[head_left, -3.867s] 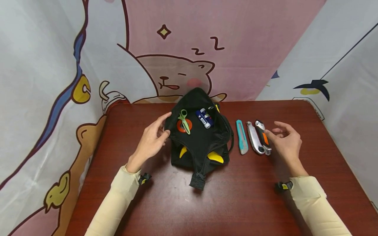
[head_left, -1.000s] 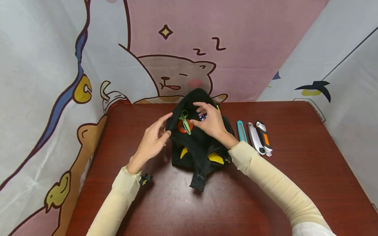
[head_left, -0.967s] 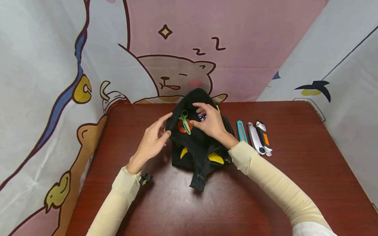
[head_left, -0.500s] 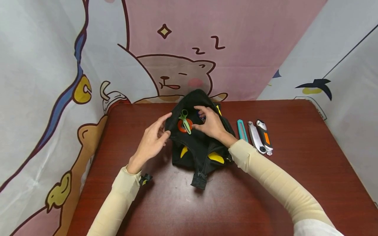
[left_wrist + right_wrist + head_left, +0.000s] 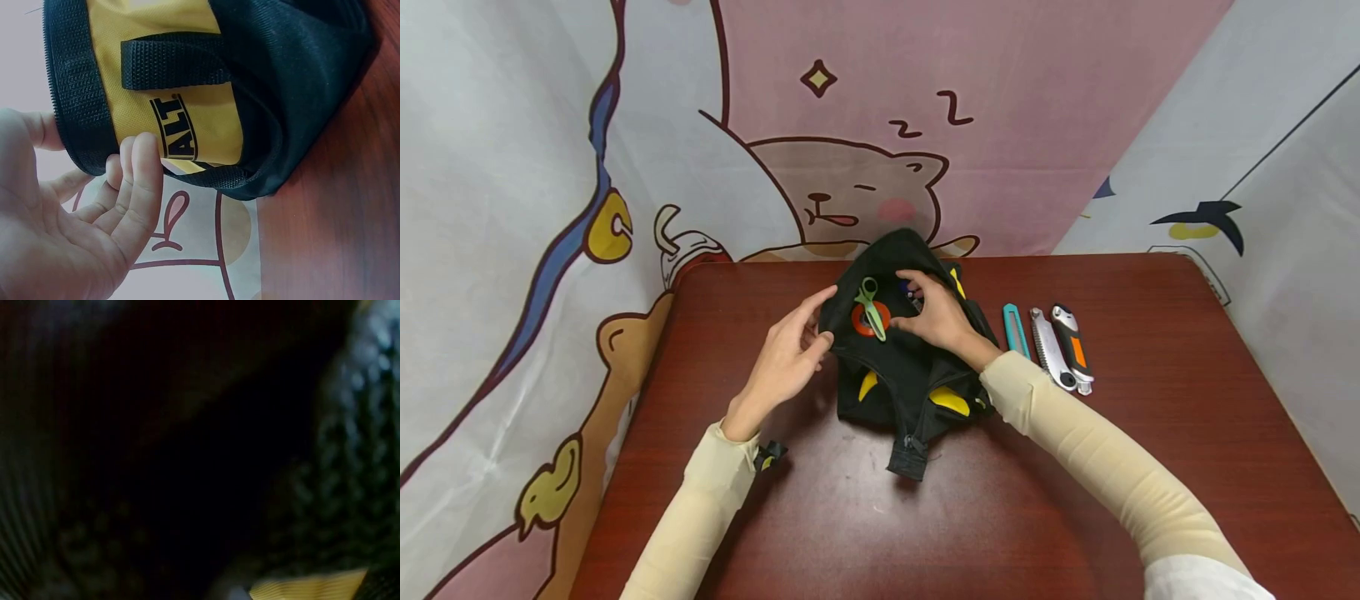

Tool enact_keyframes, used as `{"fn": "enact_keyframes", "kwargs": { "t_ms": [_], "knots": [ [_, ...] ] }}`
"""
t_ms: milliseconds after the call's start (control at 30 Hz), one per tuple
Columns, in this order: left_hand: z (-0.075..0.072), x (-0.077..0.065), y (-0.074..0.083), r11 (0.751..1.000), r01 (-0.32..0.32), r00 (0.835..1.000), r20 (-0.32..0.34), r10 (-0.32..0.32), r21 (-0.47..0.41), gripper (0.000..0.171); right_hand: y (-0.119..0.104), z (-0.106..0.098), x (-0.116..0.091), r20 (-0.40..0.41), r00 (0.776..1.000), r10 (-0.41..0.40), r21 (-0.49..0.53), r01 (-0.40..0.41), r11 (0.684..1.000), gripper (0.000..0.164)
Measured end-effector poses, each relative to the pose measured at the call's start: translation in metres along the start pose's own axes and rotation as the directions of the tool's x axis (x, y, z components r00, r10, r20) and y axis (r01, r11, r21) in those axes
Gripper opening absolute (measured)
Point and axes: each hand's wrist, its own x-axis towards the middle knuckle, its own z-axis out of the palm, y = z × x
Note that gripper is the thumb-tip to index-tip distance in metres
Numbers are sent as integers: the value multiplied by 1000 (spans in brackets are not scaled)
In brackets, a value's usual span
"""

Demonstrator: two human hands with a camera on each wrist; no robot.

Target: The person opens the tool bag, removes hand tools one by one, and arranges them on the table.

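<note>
A black and yellow zippered tool bag [image 5: 901,250] stands with its mouth spread wide. My left hand [image 5: 782,358] grips the left rim; the left wrist view shows the thumb over the zipper edge [image 5: 53,81] and fingers against the yellow side. Inside the bag, green-handled scissors [image 5: 870,310] lie across an orange-red ring like a tape roll [image 5: 882,312]. My right hand [image 5: 943,317] reaches into the bag over blue glue sticks [image 5: 905,287], mostly hidden by its fingers. Thumb and forefinger stand apart; I cannot tell whether it holds a stick. The right wrist view is dark and blurred.
On the reddish wooden table [image 5: 850,517], right of the bag, lie a teal utility knife [image 5: 1015,327], a silver folding saw [image 5: 1049,346] and a grey-and-orange cutter [image 5: 1072,348]. My right sleeve covers the teal knife's lower end. A cartoon cloth hangs behind.
My right hand has gone from beside the cutter into the bag, over the glue sticks, then shifted slightly down and right. The left hand keeps its place on the rim.
</note>
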Motion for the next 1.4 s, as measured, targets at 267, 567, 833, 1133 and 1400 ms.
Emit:
{"fn": "enact_keyframes", "kwargs": {
  "t_ms": [267, 567, 833, 1133, 1400],
  "knots": [
    [0, 0, 0, 1000, 3, 1000, -2, -3, -4, 66, 3, 0, 2, 39, 998, 53, 27, -54, 998, 89],
    [-1, -1, 0, 1000, 3, 1000, 3, -3, 12, 66, 6, 0, 3, 93, 992, 85, 4, -85, 996, 91],
    [-1, -1, 0, 1000, 7, 1000, 4, -7, 13, 67, 7, 2, 3, 102, 990, 94, -35, -91, 995, 89],
    [-1, -1, -1, 1000, 9, 1000, 2, -9, 14, 66, 6, 2, 3, 121, 988, 98, -58, -92, 994, 89],
    [-1, -1, -1, 1000, 12, 1000, 9, -12, 24, 67, 7, 2, 4, 109, 988, 106, -116, -93, 989, 89]
  ]
}}
